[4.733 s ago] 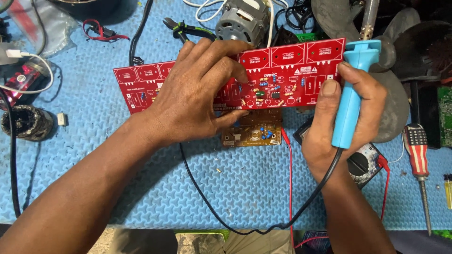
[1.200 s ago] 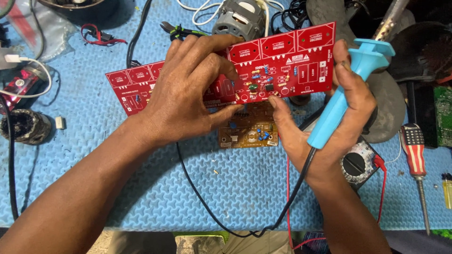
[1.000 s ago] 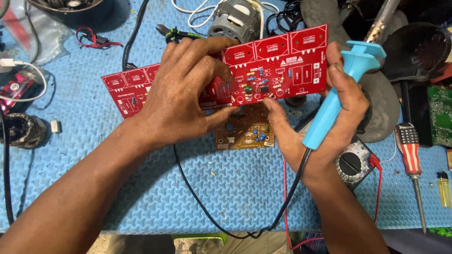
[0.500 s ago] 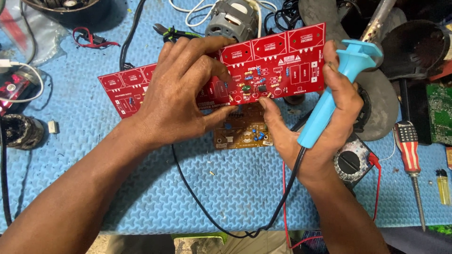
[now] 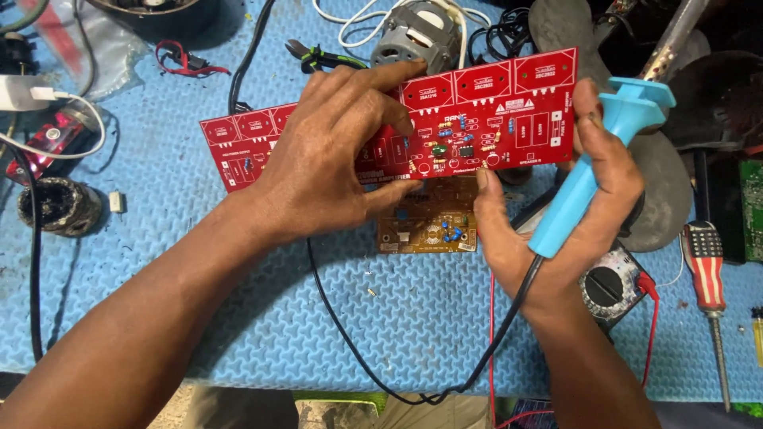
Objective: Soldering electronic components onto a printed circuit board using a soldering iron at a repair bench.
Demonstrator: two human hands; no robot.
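Inspection of the long red printed circuit board [image 5: 485,111] looks like the step in hand: both hands hold it tilted up above the blue textured foam-mat surface [image 5: 238,302], component side toward the camera. The left hand [image 5: 326,159] spreads over the board's middle, fingers [image 5: 373,83] curled over its top edge and thumb beneath. The right hand [image 5: 556,214] pinches the board's right end between thumb and fingertips while its palm and lower fingers close around the light-blue plastic soldering iron handle [image 5: 588,175], whose metal shaft points up and away from the board.

Soldering, if it follows, would call for the iron to be turned tip-down and the board steadied, judging by the grip.

Counted: one red board, one small brown circuit board [image 5: 429,226] lying on the surface just below it, one soldering iron, one multimeter [image 5: 612,286] with red leads by the right wrist, one red-handled screwdriver [image 5: 703,258], one grey electric motor [image 5: 417,36] behind the board.
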